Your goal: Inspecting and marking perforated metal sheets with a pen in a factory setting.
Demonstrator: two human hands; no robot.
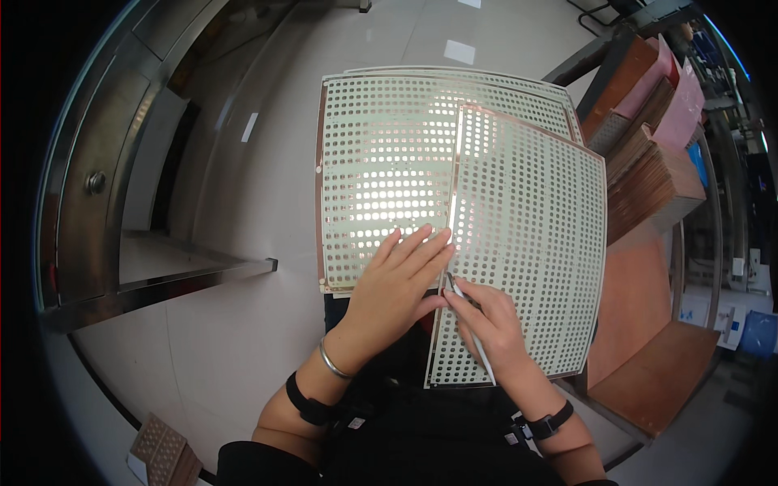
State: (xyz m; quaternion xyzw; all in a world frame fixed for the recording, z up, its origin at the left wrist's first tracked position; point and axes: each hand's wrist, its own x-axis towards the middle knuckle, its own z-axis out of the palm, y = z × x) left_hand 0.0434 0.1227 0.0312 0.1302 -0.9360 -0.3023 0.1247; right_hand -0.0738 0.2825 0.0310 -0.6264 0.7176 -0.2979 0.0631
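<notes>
Clock directions run from the middle of the view. The left hand [397, 271] lies flat, fingers only slightly spread, on a pale green perforated sheet [389, 154] at twelve o'clock. Its fingertips reach the left edge of a second perforated sheet [535, 235], which lies at three o'clock, tilted and overlapping the first. The right hand [493, 324], at four o'clock, pinches a slim white tool [485, 362], whose dark tip points toward eleven o'clock at that same edge; I cannot tell whether the tip touches it. The left thumb stretches close to the right fingers. A stack of brown boards [655, 186] stands between two and three o'clock, a metal frame [93, 219] at nine, and a brown bundle [166, 454] between seven and eight.
</notes>
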